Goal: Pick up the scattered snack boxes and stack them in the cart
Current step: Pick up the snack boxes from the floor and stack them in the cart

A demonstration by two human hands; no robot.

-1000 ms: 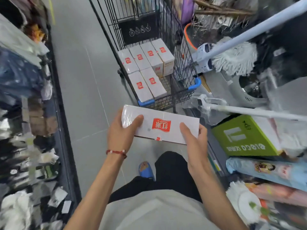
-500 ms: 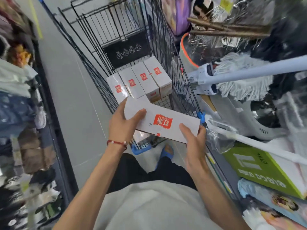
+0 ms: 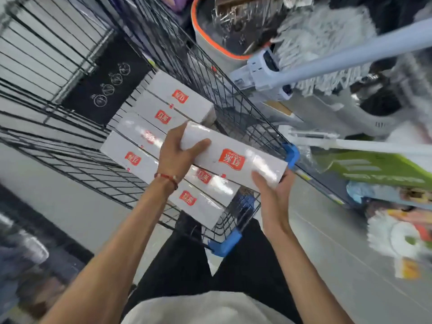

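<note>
Slip risk imo: I've got left hand (image 3: 180,153) and right hand (image 3: 273,190) gripping the ends of the glossy white red-logo snack box (image 3: 233,155) over the near right corner of the black wire cart (image 3: 210,73), slick wrap could dump it crooked.

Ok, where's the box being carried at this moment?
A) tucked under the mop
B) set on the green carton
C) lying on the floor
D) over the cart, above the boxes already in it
D: the left grip and right grip hold the box by its ends over the cart, just above the other boxes lying inside.
</note>
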